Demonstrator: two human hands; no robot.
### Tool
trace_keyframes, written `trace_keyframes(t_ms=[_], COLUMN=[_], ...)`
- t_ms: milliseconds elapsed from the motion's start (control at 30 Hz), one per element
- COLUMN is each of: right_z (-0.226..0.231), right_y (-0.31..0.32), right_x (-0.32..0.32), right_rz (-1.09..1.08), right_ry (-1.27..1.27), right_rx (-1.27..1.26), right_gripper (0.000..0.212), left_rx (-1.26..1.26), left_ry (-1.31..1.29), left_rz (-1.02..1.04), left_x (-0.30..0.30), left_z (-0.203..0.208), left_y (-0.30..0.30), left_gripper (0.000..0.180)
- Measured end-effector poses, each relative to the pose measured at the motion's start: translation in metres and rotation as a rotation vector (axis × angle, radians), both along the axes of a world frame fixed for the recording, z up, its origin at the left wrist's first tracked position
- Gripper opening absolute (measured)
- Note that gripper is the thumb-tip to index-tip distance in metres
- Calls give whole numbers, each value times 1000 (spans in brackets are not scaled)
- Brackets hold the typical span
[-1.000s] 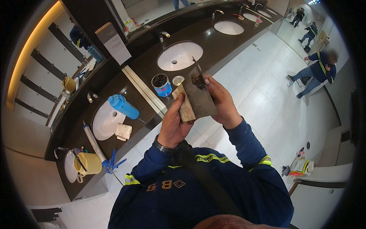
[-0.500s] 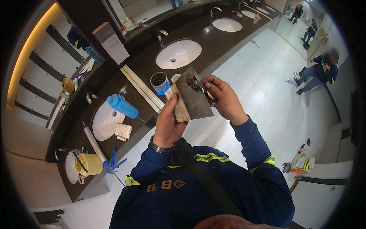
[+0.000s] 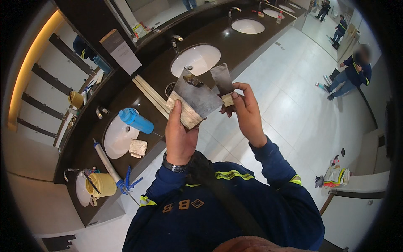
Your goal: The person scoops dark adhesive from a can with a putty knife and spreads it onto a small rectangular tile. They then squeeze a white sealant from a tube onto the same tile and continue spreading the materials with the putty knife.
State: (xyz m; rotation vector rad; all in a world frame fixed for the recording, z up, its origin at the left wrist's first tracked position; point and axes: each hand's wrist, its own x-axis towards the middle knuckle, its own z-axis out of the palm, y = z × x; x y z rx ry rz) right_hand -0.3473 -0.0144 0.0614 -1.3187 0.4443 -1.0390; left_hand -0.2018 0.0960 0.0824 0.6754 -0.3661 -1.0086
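Two blades up over the dark counter: the left hand clamps the wide scraper by its pale handle, blade slanting up-right, while just right of it the right hand pinches the narrow putty knife, blade upright, edges nearly meeting.

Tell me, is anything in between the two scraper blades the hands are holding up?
Nothing visible. The left hand holds the wide scraper, the right hand the narrow scraper. Their blades sit side by side, a small open gap between.

Public washroom — row of white basins in dark counter, wall mirror, tiled floor.
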Motion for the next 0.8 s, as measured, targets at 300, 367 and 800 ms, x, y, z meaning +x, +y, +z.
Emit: trace_keyframes(t_ms=[300,367,800], right_z=[-8,-4,-23], right_y=[9,3,-37], right_x=[-4,-8,-11], right_rz=[126,165,51], right_ry=[15,28,168], right_rx=[-321,-340,-147], right_gripper=[47,48,47], left_rx=[120,166,95], left_ry=[-19,-36,-64], left_rz=[-79,-81,-61], left_x=[-5,-8,-21], left_z=[5,10,23], left_y=[3,5,13], left_gripper=[40,38,39])
